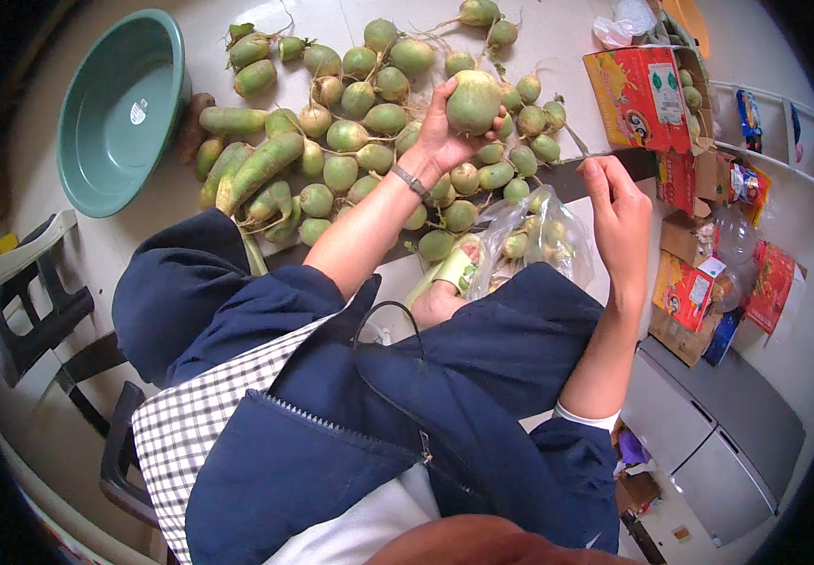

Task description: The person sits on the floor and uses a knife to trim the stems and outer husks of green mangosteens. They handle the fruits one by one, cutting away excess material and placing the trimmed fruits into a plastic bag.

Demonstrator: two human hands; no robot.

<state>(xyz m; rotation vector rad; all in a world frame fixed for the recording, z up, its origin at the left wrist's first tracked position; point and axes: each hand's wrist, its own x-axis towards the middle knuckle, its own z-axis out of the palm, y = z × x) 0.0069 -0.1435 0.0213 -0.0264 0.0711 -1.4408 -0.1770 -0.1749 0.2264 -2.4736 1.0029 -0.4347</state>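
My left hand (pixel 442 134) holds a large round green radish (pixel 474 102), palm up, above the radishes on the floor. My right hand (pixel 616 205) is raised to the right, its fingers closed on a thin knife; the blade (pixel 577 140) points up and left, apart from the radish, and the handle is hidden in the fist. Many green radishes with thin roots (pixel 340 173) lie spread on the tiles. Several long green radishes (pixel 265 166) lie at the left of the spread. A clear plastic bag (pixel 562 236) with radishes in it stands near my foot.
A green plastic basin (pixel 121 113) stands at upper left. On the right are a red carton (pixel 636 95) holding radishes, more cardboard boxes (pixel 686 289), and a grey refrigerator (pixel 724 431). A dark chair (pixel 39 304) stands at left.
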